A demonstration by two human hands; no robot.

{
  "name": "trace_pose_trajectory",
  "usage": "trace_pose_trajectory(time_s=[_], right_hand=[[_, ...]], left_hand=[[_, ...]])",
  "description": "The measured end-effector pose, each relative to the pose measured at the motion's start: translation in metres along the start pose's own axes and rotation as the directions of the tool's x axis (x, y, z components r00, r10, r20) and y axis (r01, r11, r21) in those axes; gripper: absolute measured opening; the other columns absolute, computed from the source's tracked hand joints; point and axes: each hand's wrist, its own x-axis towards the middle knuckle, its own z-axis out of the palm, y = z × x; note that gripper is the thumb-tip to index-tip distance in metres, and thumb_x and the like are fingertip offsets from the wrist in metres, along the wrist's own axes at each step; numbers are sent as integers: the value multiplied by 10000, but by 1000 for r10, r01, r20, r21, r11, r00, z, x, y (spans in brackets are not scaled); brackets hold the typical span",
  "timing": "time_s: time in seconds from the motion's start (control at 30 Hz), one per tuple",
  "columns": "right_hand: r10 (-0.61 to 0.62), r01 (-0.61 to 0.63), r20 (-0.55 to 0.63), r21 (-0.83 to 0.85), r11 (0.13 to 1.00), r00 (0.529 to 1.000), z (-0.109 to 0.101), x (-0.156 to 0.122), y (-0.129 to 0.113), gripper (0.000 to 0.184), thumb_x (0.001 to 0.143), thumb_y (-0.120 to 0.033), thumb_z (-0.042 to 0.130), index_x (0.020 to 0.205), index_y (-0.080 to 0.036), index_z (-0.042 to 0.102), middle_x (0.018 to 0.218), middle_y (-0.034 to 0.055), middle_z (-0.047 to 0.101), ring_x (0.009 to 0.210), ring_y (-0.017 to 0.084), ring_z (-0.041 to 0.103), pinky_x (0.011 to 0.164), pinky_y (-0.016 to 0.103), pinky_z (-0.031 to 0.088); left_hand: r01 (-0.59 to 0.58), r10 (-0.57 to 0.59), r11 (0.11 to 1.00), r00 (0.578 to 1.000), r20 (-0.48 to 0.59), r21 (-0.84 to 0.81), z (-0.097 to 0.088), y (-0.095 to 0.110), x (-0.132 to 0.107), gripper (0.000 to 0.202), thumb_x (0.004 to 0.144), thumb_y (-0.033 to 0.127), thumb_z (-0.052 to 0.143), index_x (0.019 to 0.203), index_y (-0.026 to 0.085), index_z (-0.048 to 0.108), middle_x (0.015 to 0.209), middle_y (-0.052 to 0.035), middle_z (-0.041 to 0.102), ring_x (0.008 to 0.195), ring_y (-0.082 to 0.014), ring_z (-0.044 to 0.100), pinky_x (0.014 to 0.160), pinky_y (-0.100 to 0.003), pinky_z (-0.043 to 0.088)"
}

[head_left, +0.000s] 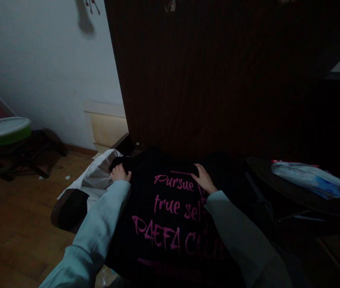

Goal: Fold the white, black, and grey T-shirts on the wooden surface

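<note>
A black garment [146, 224] with pink lettering lies spread out in front of me, its printed side up. My left hand [121, 173] rests on the garment's far left edge, thumb apart from the fingers. On the right, my right hand [205, 180] lies over the upper printed lines, palm down, with its fingers stretched out. My right forearm covers the ends of several lines of print. Beneath the garment's left side, a white cloth [98, 180] sticks out and hangs down. The garment's far edge blends into the dark board behind it.
A tall dark wooden panel [205, 80] rises right behind the garment. To the right, a dark round-edged surface [259, 170] bears a plastic package [307, 180]. At the left, a green basin [8, 136] with a pale top stands on a low stool [34, 152].
</note>
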Motion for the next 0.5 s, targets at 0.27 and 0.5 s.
trace_pose_trajectory(time_s=[0.27, 0.5], right_hand=[[-146, 144, 46, 40, 989, 988, 17, 2, 3, 370, 832, -353, 453, 1134, -166, 558, 1156, 91, 562, 1126, 205, 477, 969, 342, 351], [-107, 103, 14, 160, 982, 994, 18, -4, -5, 274, 824, -287, 480, 1030, -165, 614, 1110, 82, 592, 1065, 186, 523, 953, 327, 367]], left_hand=[[14, -19, 998, 997, 71, 61, -10, -9, -1, 355, 787, 272, 440, 1106, 146, 531, 1149, -138, 545, 1126, -284, 439, 942, -421, 324], [-54, 66, 998, 927, 368, -43, -65, 13, 36, 377, 713, 209, 556, 1077, 112, 543, 1109, -163, 571, 1138, -332, 451, 959, -414, 319]])
